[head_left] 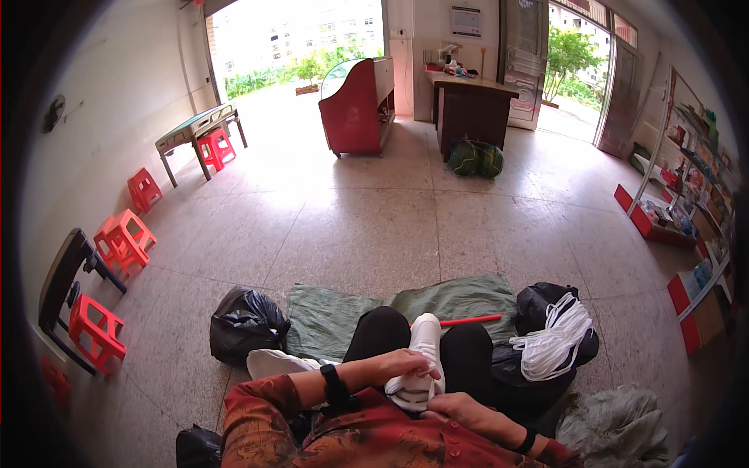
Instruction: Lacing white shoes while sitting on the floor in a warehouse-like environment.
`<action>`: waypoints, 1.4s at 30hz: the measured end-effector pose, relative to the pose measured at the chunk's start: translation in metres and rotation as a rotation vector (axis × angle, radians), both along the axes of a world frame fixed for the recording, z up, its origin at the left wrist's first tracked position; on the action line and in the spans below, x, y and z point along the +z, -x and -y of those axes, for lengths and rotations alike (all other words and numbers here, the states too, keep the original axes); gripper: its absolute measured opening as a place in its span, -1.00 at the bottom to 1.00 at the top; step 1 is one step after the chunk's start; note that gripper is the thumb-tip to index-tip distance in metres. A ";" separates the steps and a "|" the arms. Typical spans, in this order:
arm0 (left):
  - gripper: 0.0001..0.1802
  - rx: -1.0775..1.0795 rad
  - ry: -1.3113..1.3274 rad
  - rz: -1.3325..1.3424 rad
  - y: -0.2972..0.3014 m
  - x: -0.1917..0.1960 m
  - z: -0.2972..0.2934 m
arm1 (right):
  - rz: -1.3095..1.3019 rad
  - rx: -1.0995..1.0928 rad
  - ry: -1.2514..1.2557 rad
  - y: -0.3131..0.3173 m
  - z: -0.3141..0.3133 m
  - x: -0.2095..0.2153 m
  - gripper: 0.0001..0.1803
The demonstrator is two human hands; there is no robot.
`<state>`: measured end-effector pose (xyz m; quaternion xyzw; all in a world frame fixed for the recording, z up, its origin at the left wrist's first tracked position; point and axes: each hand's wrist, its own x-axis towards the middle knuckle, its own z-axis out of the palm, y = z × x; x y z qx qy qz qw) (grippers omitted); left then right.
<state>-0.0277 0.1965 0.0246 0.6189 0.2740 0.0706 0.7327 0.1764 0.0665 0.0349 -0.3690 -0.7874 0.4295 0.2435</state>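
Note:
A white shoe (426, 337) is propped between my knees, over black trousers. My left hand (406, 363) reaches across its upper from the left, thumb and fingers pinched at the lacing. My right hand (460, 409) is closed at the shoe's near end, and a thin white shoelace (432, 387) shows between the two hands. My fingers partly cover the shoe's opening and lacing. Another white shoe (277, 363) lies left of my knee. To the right, a loose bundle of white shoelaces (552, 341) rests on a black plastic bag (538, 303).
A green woven sheet (331, 316) covers the floor ahead, with a red stick (472, 320) above it. A black bag (248, 324) sits left; a pale crumpled sack (616, 425) sits right. Red stools (97, 331) line the left wall, shelves (694, 187) the right.

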 end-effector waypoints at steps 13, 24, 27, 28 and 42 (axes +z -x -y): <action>-0.80 -0.245 -0.658 0.035 0.000 -0.012 0.001 | -1.016 -0.422 0.664 -0.003 -0.032 -0.015 -0.60; -0.86 -0.116 -0.587 0.014 -0.002 -0.013 -0.022 | -1.089 -0.500 0.729 0.000 -0.042 -0.042 -0.63; -0.82 0.110 -0.295 -0.316 -0.010 0.002 -0.051 | -1.000 -0.460 0.714 0.003 -0.033 -0.056 -0.68; -0.83 0.183 -0.069 -0.183 0.000 -0.007 -0.080 | -0.851 -0.443 0.661 0.004 -0.031 -0.049 -0.71; -0.73 1.058 -0.474 -0.184 0.176 -0.045 -0.061 | -0.510 0.147 -0.138 0.002 -0.004 0.137 -0.85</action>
